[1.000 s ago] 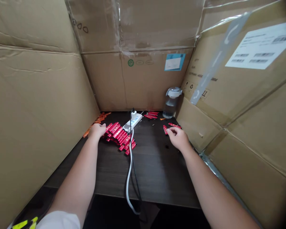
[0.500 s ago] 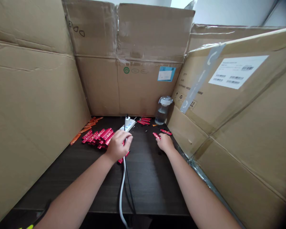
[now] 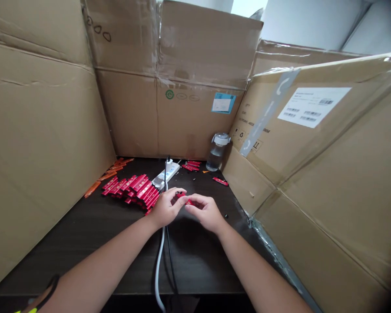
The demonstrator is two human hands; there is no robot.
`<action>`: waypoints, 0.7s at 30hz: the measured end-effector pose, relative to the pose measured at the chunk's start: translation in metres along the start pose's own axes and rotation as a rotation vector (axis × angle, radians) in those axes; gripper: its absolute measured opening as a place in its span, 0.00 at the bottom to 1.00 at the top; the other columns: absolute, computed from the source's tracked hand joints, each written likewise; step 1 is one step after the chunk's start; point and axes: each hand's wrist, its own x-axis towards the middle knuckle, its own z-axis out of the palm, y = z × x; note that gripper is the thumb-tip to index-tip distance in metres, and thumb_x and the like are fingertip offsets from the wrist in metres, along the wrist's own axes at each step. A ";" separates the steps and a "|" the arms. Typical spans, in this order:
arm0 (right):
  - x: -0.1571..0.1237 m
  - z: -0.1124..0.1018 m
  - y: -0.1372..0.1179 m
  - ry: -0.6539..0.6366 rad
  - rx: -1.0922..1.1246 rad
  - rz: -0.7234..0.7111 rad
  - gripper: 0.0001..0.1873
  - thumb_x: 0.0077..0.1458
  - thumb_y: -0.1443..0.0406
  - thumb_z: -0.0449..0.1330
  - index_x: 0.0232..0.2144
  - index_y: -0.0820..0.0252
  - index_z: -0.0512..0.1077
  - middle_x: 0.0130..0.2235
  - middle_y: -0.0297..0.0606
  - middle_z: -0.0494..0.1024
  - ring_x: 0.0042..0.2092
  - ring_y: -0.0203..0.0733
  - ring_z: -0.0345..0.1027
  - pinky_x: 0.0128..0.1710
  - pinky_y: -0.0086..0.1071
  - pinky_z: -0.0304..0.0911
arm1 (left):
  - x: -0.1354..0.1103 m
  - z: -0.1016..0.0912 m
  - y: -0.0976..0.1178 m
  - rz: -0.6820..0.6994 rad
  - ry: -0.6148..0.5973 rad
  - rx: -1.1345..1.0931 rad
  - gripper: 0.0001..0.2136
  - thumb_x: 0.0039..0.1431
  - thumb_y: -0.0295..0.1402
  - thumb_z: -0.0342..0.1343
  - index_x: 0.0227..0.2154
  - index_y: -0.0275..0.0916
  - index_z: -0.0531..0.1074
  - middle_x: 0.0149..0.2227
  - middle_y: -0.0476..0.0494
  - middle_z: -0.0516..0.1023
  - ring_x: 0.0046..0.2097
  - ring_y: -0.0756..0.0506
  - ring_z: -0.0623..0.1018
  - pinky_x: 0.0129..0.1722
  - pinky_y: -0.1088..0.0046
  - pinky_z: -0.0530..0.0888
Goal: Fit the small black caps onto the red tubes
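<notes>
Over the middle of the dark table, my left hand (image 3: pixel 168 208) and my right hand (image 3: pixel 207 211) meet at a small red stick-shaped piece (image 3: pixel 184 199). Fingers and thumbs of both hands pinch it from either end and cover much of it. A heap of similar flat red pieces (image 3: pixel 133 188), with light printing and some dark ends, lies left of my left hand. Several more red pieces (image 3: pixel 191 165) rest farther back beside the power strip. A single red piece (image 3: pixel 220 181) lies to the right, near the cardboard wall.
A white power strip (image 3: pixel 171 172) with a plug stands behind my hands; its grey cable (image 3: pixel 160 261) and a black cord run toward the front edge. Orange strips (image 3: pixel 108 174) line the left box. A water bottle (image 3: pixel 216 152) stands at the back right. Tall cardboard boxes (image 3: pixel 185 126) surround the table.
My right hand has brought a red piece from the right side to the middle. My left hand has moved slightly down and right, and both hands now hold the piece.
</notes>
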 end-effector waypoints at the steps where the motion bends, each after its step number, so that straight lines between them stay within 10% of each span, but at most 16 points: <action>1: -0.001 0.003 -0.002 -0.001 -0.014 -0.013 0.13 0.49 0.60 0.63 0.36 0.60 0.76 0.33 0.38 0.76 0.34 0.39 0.69 0.35 0.33 0.64 | 0.000 0.001 0.001 -0.007 0.009 -0.032 0.12 0.58 0.40 0.50 0.35 0.37 0.71 0.35 0.44 0.74 0.36 0.48 0.73 0.34 0.74 0.69; 6: 0.006 -0.016 0.007 -0.070 -0.145 -0.065 0.15 0.51 0.59 0.61 0.40 0.59 0.75 0.38 0.40 0.75 0.37 0.40 0.69 0.36 0.33 0.65 | 0.000 0.003 0.001 -0.014 0.007 -0.060 0.11 0.59 0.39 0.49 0.33 0.37 0.71 0.33 0.44 0.74 0.35 0.48 0.73 0.35 0.73 0.69; 9: 0.027 -0.049 0.026 0.136 -0.355 -0.032 0.13 0.55 0.61 0.55 0.39 0.61 0.75 0.40 0.42 0.76 0.41 0.42 0.70 0.41 0.35 0.66 | 0.001 0.002 -0.003 -0.027 -0.023 -0.006 0.11 0.59 0.39 0.49 0.33 0.39 0.72 0.33 0.45 0.75 0.33 0.48 0.73 0.34 0.73 0.68; 13: 0.072 -0.095 0.051 0.271 -1.057 0.340 0.16 0.57 0.70 0.50 0.43 0.60 0.75 0.46 0.46 0.76 0.48 0.44 0.69 0.48 0.34 0.62 | 0.001 0.000 -0.008 -0.014 -0.066 0.090 0.10 0.58 0.38 0.50 0.33 0.40 0.72 0.32 0.46 0.75 0.30 0.49 0.72 0.32 0.74 0.67; 21: 0.130 -0.133 0.075 0.126 -1.314 0.680 0.20 0.41 0.75 0.64 0.41 0.70 0.75 0.41 0.59 0.75 0.44 0.58 0.71 0.39 0.41 0.66 | 0.002 -0.005 -0.012 0.103 -0.084 0.235 0.09 0.59 0.36 0.49 0.35 0.39 0.71 0.35 0.43 0.76 0.37 0.45 0.74 0.37 0.71 0.68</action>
